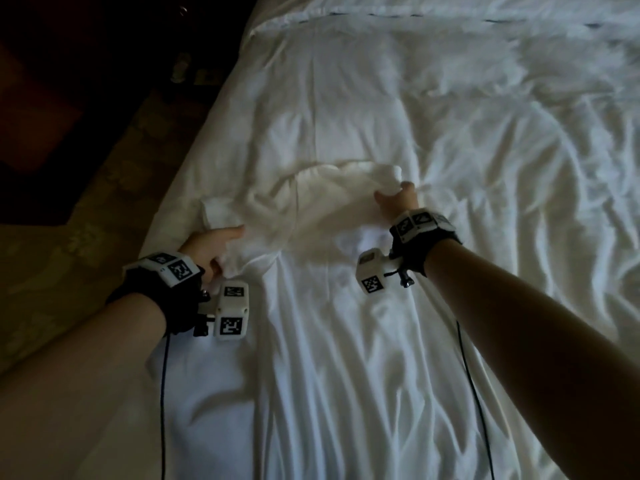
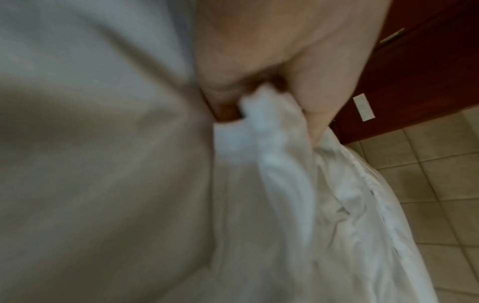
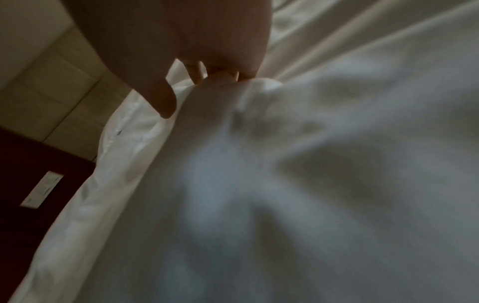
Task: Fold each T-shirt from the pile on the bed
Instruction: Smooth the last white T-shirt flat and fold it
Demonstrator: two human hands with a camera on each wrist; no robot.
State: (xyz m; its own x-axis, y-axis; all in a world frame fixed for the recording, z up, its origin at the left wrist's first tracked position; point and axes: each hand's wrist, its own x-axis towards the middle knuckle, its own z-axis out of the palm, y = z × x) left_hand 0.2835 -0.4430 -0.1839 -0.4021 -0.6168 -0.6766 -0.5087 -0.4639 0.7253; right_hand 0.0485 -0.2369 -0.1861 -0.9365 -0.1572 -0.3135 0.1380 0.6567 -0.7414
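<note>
A white T-shirt (image 1: pixel 311 202) lies spread on the white bed (image 1: pixel 450 116), hard to tell apart from the sheet. My left hand (image 1: pixel 214 247) pinches a bunch of its fabric near the left sleeve (image 1: pixel 216 211). The left wrist view shows the same cloth (image 2: pixel 261 114) gathered between thumb and curled fingers (image 2: pixel 318 102). My right hand (image 1: pixel 396 199) grips the shirt's right shoulder, where the fabric bunches up (image 1: pixel 388 176). In the right wrist view the fingers (image 3: pixel 220 71) curl into a fold of shirt (image 3: pixel 233 114).
The bed's left edge (image 1: pixel 194 174) runs diagonally beside my left hand, with tiled floor (image 1: pixel 69 254) below it. Dark wooden furniture (image 1: pixel 52 81) stands at the far left. A pillow seam (image 1: pixel 415 15) crosses the top. Wrinkled sheet (image 1: pixel 536 237) fills the right side.
</note>
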